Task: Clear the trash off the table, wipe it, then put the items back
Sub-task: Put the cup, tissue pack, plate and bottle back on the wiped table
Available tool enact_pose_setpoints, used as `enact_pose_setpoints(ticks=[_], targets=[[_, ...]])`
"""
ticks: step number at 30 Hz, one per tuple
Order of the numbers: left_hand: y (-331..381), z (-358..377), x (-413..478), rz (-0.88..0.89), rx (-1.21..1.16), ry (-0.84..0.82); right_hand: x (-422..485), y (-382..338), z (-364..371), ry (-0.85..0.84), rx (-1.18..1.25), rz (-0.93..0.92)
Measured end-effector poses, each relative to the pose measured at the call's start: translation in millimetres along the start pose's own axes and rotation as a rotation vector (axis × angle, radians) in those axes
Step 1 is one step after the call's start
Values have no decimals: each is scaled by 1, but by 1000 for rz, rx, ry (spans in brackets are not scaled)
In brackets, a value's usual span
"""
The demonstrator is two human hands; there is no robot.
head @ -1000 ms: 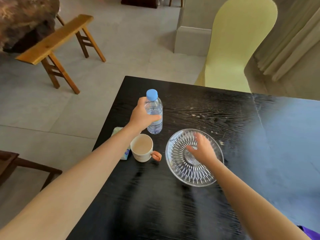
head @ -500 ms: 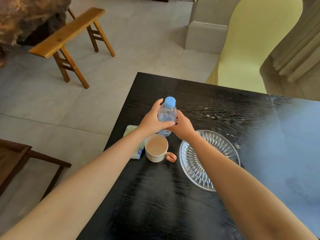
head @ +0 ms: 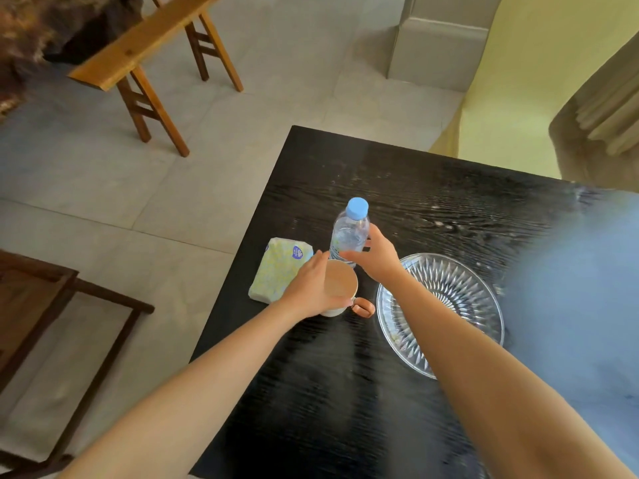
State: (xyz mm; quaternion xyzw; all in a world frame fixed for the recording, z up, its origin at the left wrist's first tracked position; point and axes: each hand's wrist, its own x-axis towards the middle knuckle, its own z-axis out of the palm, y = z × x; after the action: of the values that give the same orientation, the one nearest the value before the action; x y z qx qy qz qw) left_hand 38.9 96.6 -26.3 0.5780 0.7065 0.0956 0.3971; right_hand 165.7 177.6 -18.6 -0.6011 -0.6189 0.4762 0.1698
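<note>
On the black wooden table (head: 345,392) stands a clear water bottle (head: 349,231) with a blue cap. My right hand (head: 375,255) is wrapped around its lower body. A white cup (head: 340,288) with an orange handle sits just in front of the bottle, and my left hand (head: 309,288) grips its left side. A pale green tissue pack (head: 278,269) lies to the left of the cup near the table edge. A cut-glass plate (head: 460,305) rests to the right, partly under my right forearm.
A yellow chair (head: 518,81) stands at the table's far side, beside a beige curtain (head: 605,115). A wooden bench (head: 145,46) is on the tiled floor at the upper left. A dark wooden frame (head: 52,305) stands left of the table.
My left hand let go of the bottle and came down onto the cup. My right hand left the glass plate and took hold of the bottle. The tissue pack is now uncovered.
</note>
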Motion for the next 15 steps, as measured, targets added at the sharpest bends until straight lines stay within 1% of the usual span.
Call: enact_pose_setpoints(ticks=[11,15], targets=[[1,7,3,15,5,-17,5,-1,-1,-18,-96,66],[4,10,0,20,-10,-34,-2,1,-15,-37,-244,159]])
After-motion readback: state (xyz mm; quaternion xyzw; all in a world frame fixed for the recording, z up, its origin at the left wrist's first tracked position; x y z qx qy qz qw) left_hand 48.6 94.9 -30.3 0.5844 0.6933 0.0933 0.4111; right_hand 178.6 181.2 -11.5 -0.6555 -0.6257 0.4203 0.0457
